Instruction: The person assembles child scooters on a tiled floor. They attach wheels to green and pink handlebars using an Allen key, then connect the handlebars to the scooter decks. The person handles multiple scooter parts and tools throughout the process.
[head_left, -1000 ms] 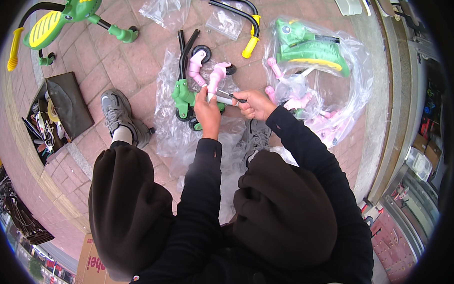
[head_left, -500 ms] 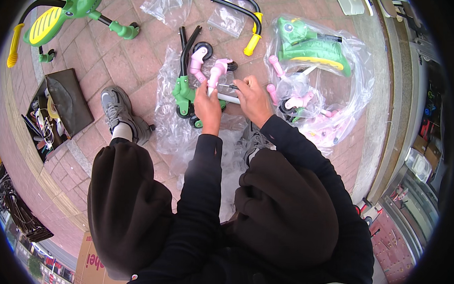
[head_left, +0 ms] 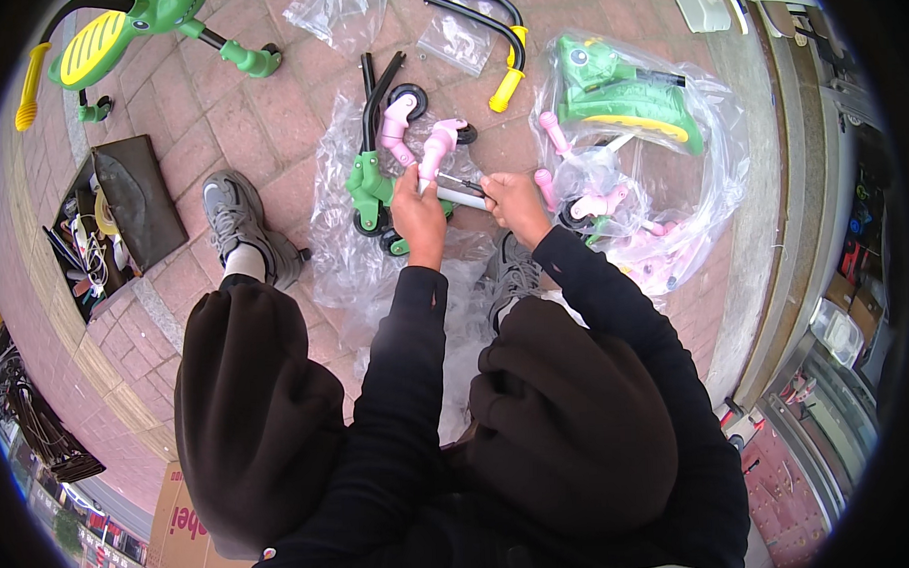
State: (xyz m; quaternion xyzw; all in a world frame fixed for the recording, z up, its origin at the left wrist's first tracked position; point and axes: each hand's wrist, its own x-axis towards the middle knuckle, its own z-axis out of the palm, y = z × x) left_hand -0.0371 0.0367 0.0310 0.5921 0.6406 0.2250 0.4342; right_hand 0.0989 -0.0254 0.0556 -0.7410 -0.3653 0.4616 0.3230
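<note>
My left hand [head_left: 419, 220] is closed around a pink wheel leg [head_left: 439, 147] with a small black wheel, where it joins a white tube [head_left: 460, 197]. In my closed right hand [head_left: 518, 208] is a screwdriver [head_left: 460, 180], its thin metal shaft pointing left at the pink leg. Its handle is mostly hidden by the fingers. I cannot tell whether the tip touches a screw. Just beyond lies a second pink wheel leg [head_left: 396, 128]. Green wheel legs [head_left: 367, 192] with black tubes [head_left: 377, 96] lie left of my left hand on clear plastic.
Black handlebars [head_left: 475, 10] with yellow grips lie beyond my hands. At right, a clear bag [head_left: 711, 165] holds a green animal-shaped seat [head_left: 623, 98] and pink parts. An open tool case [head_left: 136, 205] sits at left; a green-and-yellow ride-on toy [head_left: 96, 51] stands far left.
My right hand has shifted slightly right and toward me with the screwdriver, so more of its shaft shows. The left hand and pink leg have barely moved.
</note>
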